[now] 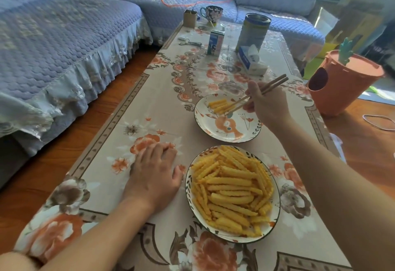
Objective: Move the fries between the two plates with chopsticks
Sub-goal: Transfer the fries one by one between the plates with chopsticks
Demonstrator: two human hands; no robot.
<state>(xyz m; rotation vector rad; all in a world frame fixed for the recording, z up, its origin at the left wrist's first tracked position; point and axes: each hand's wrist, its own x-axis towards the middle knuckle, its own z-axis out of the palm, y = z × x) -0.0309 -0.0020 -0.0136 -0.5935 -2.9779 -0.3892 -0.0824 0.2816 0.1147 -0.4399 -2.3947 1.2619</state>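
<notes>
On my flowery tablecloth [119, 121] stand a tall tin [253, 32], a milk carton [215, 43], a tissue pack [251, 60] and a cup [211, 13]. A blue sofa [53, 46] is beside it, an orange bin [344, 82] too.

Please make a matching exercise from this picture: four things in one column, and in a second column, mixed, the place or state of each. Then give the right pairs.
Things:
1. near plate
2. far plate
3. left hand
4. chopsticks

Places or states:
A. rests flat on the tablecloth
B. piled full of fries
C. held in the right hand, tips at the fries
D. carries only a few fries

Pairs: 1-B, 2-D, 3-A, 4-C
</notes>
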